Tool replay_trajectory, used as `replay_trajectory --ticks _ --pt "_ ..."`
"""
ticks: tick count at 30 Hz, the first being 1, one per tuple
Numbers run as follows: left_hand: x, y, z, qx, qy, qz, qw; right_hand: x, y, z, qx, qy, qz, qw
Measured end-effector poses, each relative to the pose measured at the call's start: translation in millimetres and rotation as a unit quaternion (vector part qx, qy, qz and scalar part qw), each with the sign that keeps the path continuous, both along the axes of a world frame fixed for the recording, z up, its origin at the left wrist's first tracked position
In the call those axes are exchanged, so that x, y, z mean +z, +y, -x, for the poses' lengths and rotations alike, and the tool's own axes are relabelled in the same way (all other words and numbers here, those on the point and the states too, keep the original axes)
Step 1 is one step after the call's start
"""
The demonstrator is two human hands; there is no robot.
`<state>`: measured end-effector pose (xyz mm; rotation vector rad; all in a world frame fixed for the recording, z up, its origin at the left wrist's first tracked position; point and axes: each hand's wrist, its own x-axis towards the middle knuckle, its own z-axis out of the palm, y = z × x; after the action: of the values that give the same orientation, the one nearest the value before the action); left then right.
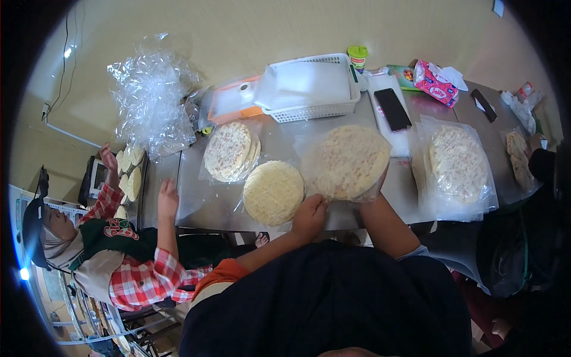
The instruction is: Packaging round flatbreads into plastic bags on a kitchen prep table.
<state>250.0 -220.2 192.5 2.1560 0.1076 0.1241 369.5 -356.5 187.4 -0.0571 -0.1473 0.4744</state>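
Observation:
Between my hands, above the metal table, is a topped pizza base in a clear plastic bag [352, 161], slightly blurred. My left hand [311, 213] pinches the bag's lower left corner. My right hand [379, 185] holds its right side from beneath, and the fingers are mostly hidden. Left of the bag lies a plainer round pizza base on plastic [273, 193]. Behind that one, farther left, a few topped pizza bases [227, 146] are stacked in plastic. At the right lies a pile of bagged pizzas [458, 165].
A white plastic basket [312, 110] with plastic sheets stands at the back, beside an orange tray [213, 114]. Clear plastic bags [151, 98] are heaped at the left. A smartphone [392, 109] and a tissue pack [435, 85] lie at the back right. A co-worker [129, 250] stands at the left.

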Motion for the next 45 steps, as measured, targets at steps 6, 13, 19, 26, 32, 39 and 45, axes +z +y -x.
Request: replay_trajectory --ticks 6,13,19,26,32,39,45 --pt "-1 11 -14 0.005 0.077 0.053 0.996 -10 -41 16 -0.029 0.126 0.065 0.99" --pt "8 6 -18 0.007 0.069 0.005 0.998 2 -45 40 0.036 0.203 0.144 0.968" --pt "22 -12 -15 -0.066 -0.009 -0.027 0.997 -1 11 30 -0.113 0.185 0.097 0.971" --pt "12 26 -17 -0.014 0.073 -0.099 0.992 -16 -14 37 0.051 0.157 0.351 0.921" --pt "-6 45 -14 0.11 0.3 0.233 0.918 -16 -67 36 -0.116 -0.122 0.868 0.467" --pt "-8 41 -39 0.147 0.332 0.336 0.869 -35 -61 5 -0.295 -0.241 0.867 0.322" --pt "-9 57 -21 0.166 0.101 0.19 0.962 -14 -75 34 -0.371 -0.376 0.795 0.298"
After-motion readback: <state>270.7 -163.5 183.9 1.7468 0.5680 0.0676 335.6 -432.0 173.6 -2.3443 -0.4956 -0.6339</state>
